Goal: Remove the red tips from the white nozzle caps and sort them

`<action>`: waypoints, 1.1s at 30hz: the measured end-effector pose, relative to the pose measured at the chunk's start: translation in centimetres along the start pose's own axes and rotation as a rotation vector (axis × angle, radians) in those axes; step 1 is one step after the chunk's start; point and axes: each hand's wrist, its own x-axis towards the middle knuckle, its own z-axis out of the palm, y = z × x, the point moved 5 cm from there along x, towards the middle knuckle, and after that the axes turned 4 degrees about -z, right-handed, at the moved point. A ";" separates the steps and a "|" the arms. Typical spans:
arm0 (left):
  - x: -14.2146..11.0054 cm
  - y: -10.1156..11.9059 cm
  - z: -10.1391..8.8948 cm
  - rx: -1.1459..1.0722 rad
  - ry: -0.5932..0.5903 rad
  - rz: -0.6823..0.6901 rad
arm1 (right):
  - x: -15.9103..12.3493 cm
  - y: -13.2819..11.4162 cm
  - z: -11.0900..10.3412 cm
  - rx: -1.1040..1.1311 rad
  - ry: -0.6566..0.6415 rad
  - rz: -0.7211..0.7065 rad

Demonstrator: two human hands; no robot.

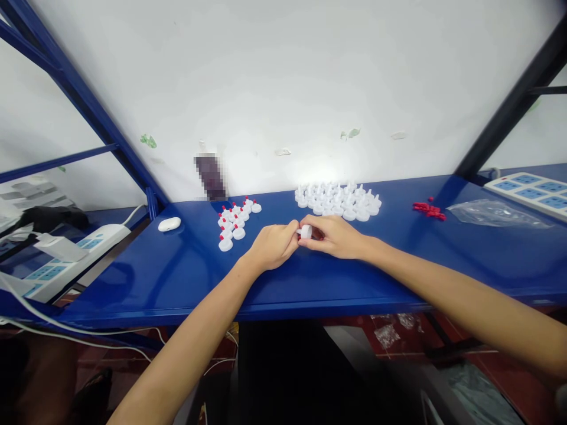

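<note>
A white nozzle cap (pixel 306 232) lies on its side between my two hands, just above the blue tabletop. My right hand (pixel 333 236) grips its round base between thumb and fingers. The fingers of my left hand (pixel 275 243) are closed at its narrow spout end; whether a red tip sits there is hidden. To the left of my hands stand several white nozzle caps with red tips (pixel 238 224). Behind my right hand is a larger cluster of white nozzle caps without red tips (pixel 339 200). Small red tips (pixel 429 210) lie in a loose pile farther right.
The blue table (pixel 177 283) ends at a white wall. On it are a white earbud case (pixel 169 224), a blurred-out dark object (pixel 211 177), a clear plastic bag (pixel 496 213) and a power strip (pixel 531 192). Another power strip (pixel 66 262) with cables is at left.
</note>
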 end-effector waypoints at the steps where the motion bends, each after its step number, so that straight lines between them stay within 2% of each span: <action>1: 0.1 0.0 0.0 0.019 -0.001 -0.008 | 0.0 -0.1 0.0 -0.004 0.000 -0.007; 4: 0.2 0.3 0.0 0.033 0.001 0.018 | 0.2 -0.1 0.2 0.035 0.015 -0.011; 8: 0.3 1.0 -0.1 -0.028 0.010 0.091 | 0.5 -0.3 0.7 0.196 0.002 0.011; 15: 0.1 2.0 -0.3 -0.129 0.128 0.181 | 0.5 -1.0 0.8 0.326 -0.028 0.007; 18: 0.2 2.1 0.0 -0.092 0.182 0.172 | 0.6 -1.0 0.7 0.388 -0.024 0.040; 22: 0.4 1.9 0.1 0.024 0.242 0.081 | 1.1 -0.6 1.0 0.572 -0.001 0.099; 26: 0.5 1.6 0.3 0.053 0.176 0.014 | 1.1 -0.2 1.3 0.653 0.027 0.131; 33: 0.2 0.6 0.1 -0.009 0.065 -0.006 | 0.3 -0.5 1.6 0.482 0.037 0.151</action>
